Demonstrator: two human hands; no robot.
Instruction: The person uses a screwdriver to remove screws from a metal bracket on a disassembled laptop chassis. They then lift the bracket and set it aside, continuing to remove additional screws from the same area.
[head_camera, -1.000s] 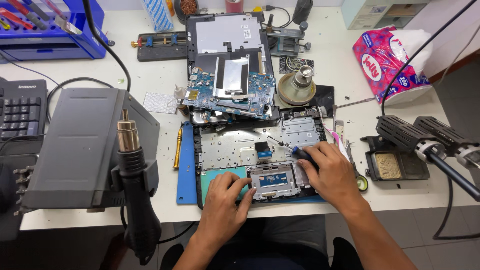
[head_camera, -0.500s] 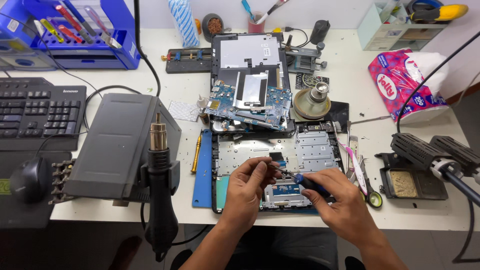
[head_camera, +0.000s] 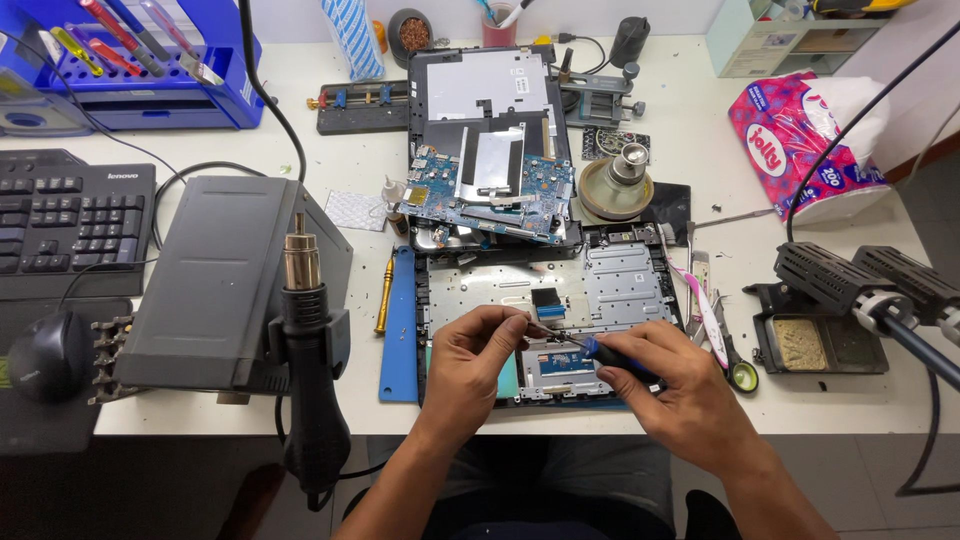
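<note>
Right hand (head_camera: 680, 385) grips screwdriver (head_camera: 590, 348); left hand (head_camera: 480, 355) pinches its tip over the laptop base (head_camera: 640, 285) on the table (head_camera: 820, 405). Judgement: keep driver vertical, press lightly, steady the tip.

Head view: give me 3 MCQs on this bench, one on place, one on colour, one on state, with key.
1. Where does the hot-air gun hang?
A. left of the laptop base
B. right of it
C. on top of it

2. What colour is the handle of the screwdriver in the right hand?
A. red
B. blue
C. yellow

3. How is the laptop base?
A. closed up
C. opened, insides bare
B. wrapped in film

Key: 1 A, the gun hangs at the station on the left. 2 B, blue shows between the fingers. 3 C, bare metal and a ribbon cable show; the left hand pinches the tool's tip there.
</note>
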